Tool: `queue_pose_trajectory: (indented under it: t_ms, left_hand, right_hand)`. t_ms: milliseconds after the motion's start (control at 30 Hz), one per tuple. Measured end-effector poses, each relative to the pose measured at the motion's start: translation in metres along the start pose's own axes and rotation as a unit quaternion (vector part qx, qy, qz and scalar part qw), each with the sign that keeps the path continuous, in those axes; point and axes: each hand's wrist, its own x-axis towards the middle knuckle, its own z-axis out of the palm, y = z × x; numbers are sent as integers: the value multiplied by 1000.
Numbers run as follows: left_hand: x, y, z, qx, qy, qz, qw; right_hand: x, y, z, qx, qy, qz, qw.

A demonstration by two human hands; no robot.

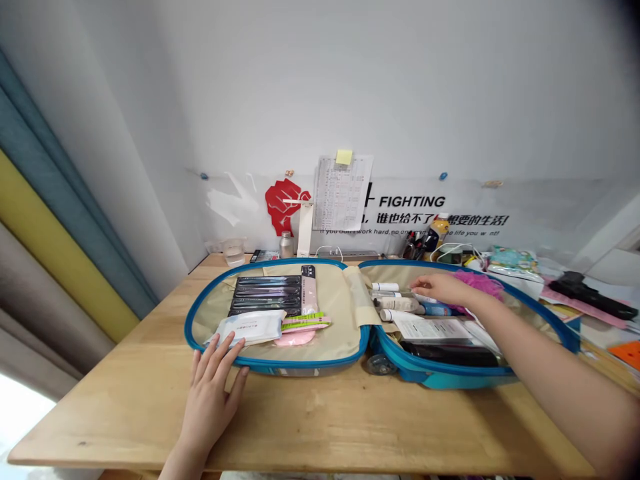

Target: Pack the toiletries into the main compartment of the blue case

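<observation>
A blue suitcase [280, 365] lies open flat on the wooden table [310, 427], beige lining up. My left hand [213, 383] rests flat with fingers spread on the near rim of the left half, touching a white packet of wipes [250, 328]. My right hand [443, 289] reaches into the right half, fingers lying loosely over white tubes and bottles [400, 305]; nothing is gripped in it. The left half also holds a dark boxed set [267, 295] and pink and green sachets [305, 324]. A white leaflet [434, 329] and a pink mesh sponge [483, 283] lie in the right half.
Against the wall stand a plastic cup [234, 251], a small metal bottle [286, 245], a white lamp base [304, 230], a power strip [350, 254] and a juice bottle [440, 230]. Papers, a black object [590, 293] and packets crowd the right side. Curtains hang at left.
</observation>
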Motion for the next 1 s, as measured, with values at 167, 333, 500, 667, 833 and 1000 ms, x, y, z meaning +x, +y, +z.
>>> queue_pose_trajectory:
  t_ms: [167, 333, 500, 667, 833, 1000]
  left_hand:
    - [-1, 0, 1, -3, 0, -5, 1000]
    - [0, 1, 0, -7, -1, -9, 1000]
    - [1, 2, -2, -9, -1, -10, 1000]
    - [0, 1, -1, -6, 1, -7, 1000]
    - [-1, 0, -1, -15, -7, -16, 1000]
    - [1, 2, -1, -26, -4, -25, 999]
  right_hand:
    - [3, 4, 18, 18, -50, -10, 999]
    - [3, 1, 27, 4, -75, -17, 997]
    - [6, -1, 30, -12, -89, -17, 996]
    - [3, -7, 25, -2, -97, -21, 995]
    - [-9, -9, 9, 46, -86, -20, 995]
    - [-20, -10, -9, 117, -51, -1, 992]
